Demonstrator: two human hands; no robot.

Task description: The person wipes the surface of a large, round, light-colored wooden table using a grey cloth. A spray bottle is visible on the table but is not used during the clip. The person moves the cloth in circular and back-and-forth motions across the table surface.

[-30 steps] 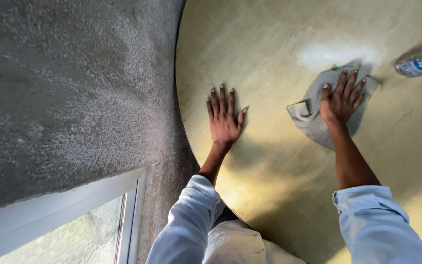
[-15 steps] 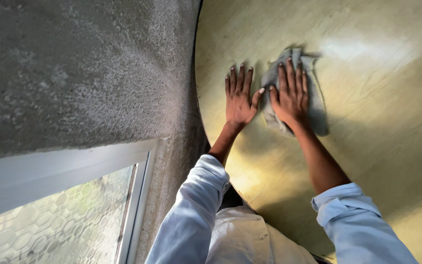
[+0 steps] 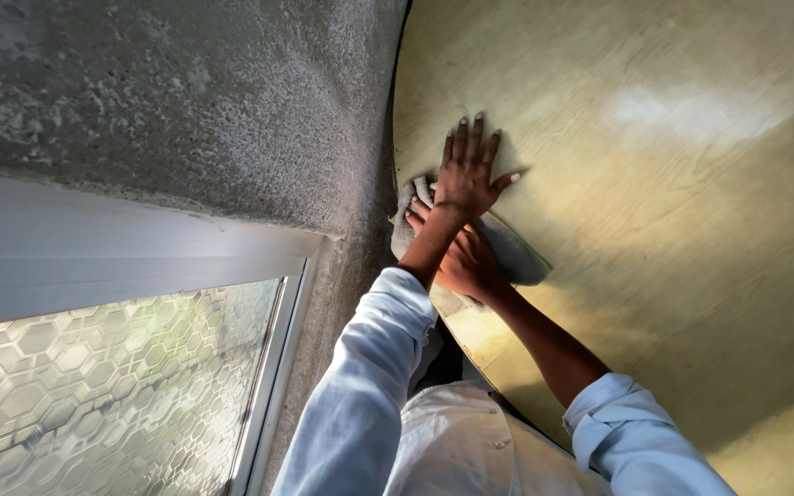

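Your counter (image 3: 673, 230) looks glossy smooth wood w/ sheen; cloth (image 3: 507, 253) on it soft grey fabric; wall (image 3: 186, 101) beside counter rough concrete.

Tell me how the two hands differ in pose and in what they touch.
The left hand lies flat, fingers spread, on the bare round table; the right hand presses the grey cloth at the table's edge, passing beneath the left forearm. Both wear pale rolled sleeves.

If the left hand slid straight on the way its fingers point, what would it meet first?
Nothing visible: the left hand lies flat with fingers pointing up the image, where only bare yellowish tabletop runs to the frame's top edge.
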